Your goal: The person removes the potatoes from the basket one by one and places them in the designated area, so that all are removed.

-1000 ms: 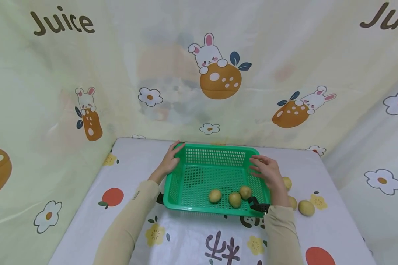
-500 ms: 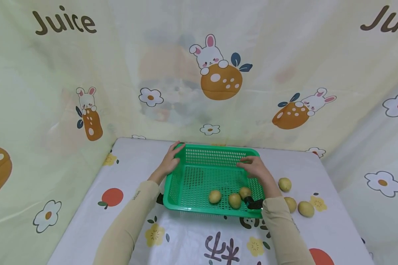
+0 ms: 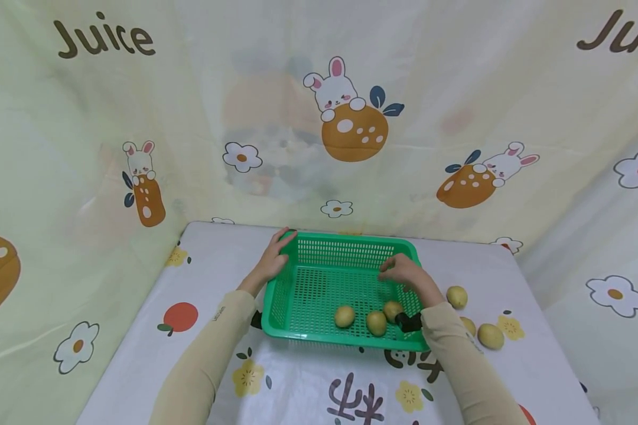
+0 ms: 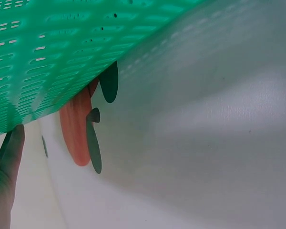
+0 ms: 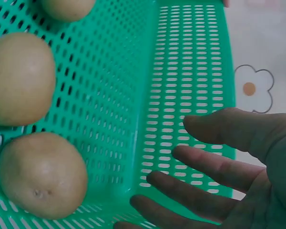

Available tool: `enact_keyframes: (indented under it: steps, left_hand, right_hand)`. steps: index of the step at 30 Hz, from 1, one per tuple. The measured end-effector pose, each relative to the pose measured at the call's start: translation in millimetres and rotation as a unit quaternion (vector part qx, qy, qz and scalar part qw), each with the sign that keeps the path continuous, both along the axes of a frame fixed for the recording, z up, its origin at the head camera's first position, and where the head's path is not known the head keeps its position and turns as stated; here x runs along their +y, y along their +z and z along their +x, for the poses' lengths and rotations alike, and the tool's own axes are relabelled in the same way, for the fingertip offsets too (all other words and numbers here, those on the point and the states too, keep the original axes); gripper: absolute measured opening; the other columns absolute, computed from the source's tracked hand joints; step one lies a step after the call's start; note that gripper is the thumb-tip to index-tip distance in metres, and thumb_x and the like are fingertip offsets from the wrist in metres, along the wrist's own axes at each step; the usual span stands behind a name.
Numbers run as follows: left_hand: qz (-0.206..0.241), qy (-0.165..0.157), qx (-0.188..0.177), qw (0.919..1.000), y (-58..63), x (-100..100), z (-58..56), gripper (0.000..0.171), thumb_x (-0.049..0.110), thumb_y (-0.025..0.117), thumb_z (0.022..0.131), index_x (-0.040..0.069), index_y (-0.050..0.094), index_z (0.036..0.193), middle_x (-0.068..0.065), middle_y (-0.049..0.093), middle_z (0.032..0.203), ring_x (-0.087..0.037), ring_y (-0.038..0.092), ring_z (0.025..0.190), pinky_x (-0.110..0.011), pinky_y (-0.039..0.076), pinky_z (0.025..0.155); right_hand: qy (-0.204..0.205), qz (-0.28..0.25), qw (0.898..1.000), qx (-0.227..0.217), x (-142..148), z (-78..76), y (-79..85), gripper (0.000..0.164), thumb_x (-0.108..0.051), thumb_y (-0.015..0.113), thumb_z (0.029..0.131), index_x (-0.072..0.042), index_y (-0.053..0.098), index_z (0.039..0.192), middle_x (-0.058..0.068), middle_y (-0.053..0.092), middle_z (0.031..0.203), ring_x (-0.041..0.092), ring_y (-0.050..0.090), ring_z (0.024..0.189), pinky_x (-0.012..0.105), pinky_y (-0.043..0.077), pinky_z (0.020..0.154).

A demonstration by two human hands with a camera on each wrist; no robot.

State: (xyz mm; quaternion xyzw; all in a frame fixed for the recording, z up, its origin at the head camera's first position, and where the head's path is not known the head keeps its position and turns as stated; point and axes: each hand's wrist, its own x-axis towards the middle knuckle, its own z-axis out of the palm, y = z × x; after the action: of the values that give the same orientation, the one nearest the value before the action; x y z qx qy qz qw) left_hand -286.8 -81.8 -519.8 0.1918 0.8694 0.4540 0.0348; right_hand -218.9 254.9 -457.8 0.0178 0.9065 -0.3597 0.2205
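Note:
A green slotted plastic basket [image 3: 345, 337] stands on the table, with three potatoes inside near its front right: one potato [image 3: 344, 316] apart, and a second potato [image 3: 376, 323] close to a third potato [image 3: 393, 310]. At the basket's back left corner my left hand [image 3: 268, 260] grips the rim; in the left wrist view one finger [image 4: 15, 148] touches the basket's outer side. Over the right part of the basket hovers my right hand [image 3: 406, 273], its palm bare and fingers loosely spread in the right wrist view, holding nothing.
Outside the basket, to its right, lie three more potatoes: one at the back [image 3: 456, 297], one partly behind the sleeve [image 3: 468, 324] and one at the front [image 3: 491, 336]. A printed curtain [image 3: 276, 195] hangs behind the table. A black wrist mount [image 3: 408, 322] overhangs the basket's front right.
My right hand has moved left from beside the right rim to over the basket's inside, then dipped slightly. The left hand and the potatoes have stayed put.

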Motion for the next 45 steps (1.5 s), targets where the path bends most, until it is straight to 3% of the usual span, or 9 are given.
enact_keyframes:
  steps: [14, 21, 29, 33, 40, 45]
  left_hand:
    - [0.003, 0.001, -0.002, 1.0, 1.0, -0.3, 1.3, 0.071, -0.005, 0.042, 0.083, 0.005, 0.035, 0.153, -0.015, 0.017, 0.162, -0.037, 0.016, 0.148, -0.059, 0.021, 0.114]
    - [0.012, 0.0, 0.0, 0.9999, -1.7, 0.6, 0.1, 0.071, -0.006, 0.041, 0.082, 0.003, 0.034, 0.153, -0.018, 0.017, 0.161, -0.038, 0.016, 0.147, -0.06, 0.02, 0.114]
    - [0.002, 0.004, -0.008, 1.0, -2.0, -0.4, -0.6, 0.073, -0.005, 0.041, 0.082, 0.009, 0.035, 0.154, -0.01, 0.017, 0.163, -0.032, 0.013, 0.149, -0.056, 0.022, 0.114]
    - [0.003, 0.003, -0.008, 1.0, -1.7, -0.3, -1.2, 0.072, -0.005, 0.041, 0.082, 0.008, 0.036, 0.153, -0.01, 0.017, 0.163, -0.033, 0.013, 0.149, -0.057, 0.021, 0.114]
    - [0.005, 0.002, 0.007, 1.0, -1.8, -0.3, -2.2, 0.073, -0.005, 0.042, 0.081, 0.008, 0.037, 0.153, -0.016, 0.019, 0.161, -0.035, 0.015, 0.148, -0.058, 0.021, 0.114]
    - [0.007, -0.001, 0.011, 0.9999, -3.4, -1.0, -1.7, 0.073, -0.005, 0.041, 0.081, 0.007, 0.036, 0.153, -0.018, 0.019, 0.161, -0.036, 0.016, 0.148, -0.059, 0.021, 0.114]
  right_hand:
    - [-0.013, 0.0, 0.997, -0.079, 0.3, -6.0, -17.2, 0.038, -0.008, 0.071, 0.086, 0.004, 0.066, 0.122, 0.028, 0.059, 0.126, 0.051, 0.054, 0.116, 0.057, 0.054, 0.078]
    - [0.009, 0.026, 0.994, -0.103, -1.0, -5.0, -27.3, 0.028, -0.002, 0.07, 0.083, 0.003, 0.071, 0.11, 0.017, 0.068, 0.11, 0.04, 0.064, 0.102, 0.051, 0.056, 0.074]
    - [0.045, 0.038, 0.99, -0.131, -4.1, -1.1, -29.6, 0.031, -0.002, 0.076, 0.08, 0.003, 0.071, 0.11, 0.016, 0.07, 0.101, 0.035, 0.068, 0.093, 0.049, 0.057, 0.072]
    - [0.046, 0.029, 0.988, -0.141, -5.5, 2.9, -29.5, 0.026, 0.0, 0.075, 0.079, 0.003, 0.071, 0.105, 0.013, 0.068, 0.094, 0.029, 0.067, 0.086, 0.045, 0.058, 0.07]
    - [0.036, 0.013, 0.992, -0.123, -6.8, 4.0, -28.6, 0.015, 0.0, 0.07, 0.083, 0.004, 0.073, 0.097, 0.012, 0.069, 0.091, 0.028, 0.067, 0.083, 0.046, 0.058, 0.071]
    - [-0.012, -0.02, 0.997, -0.075, -5.8, 2.5, -29.4, 0.012, -0.001, 0.068, 0.082, 0.006, 0.075, 0.091, 0.017, 0.067, 0.096, 0.029, 0.066, 0.082, 0.048, 0.058, 0.071]
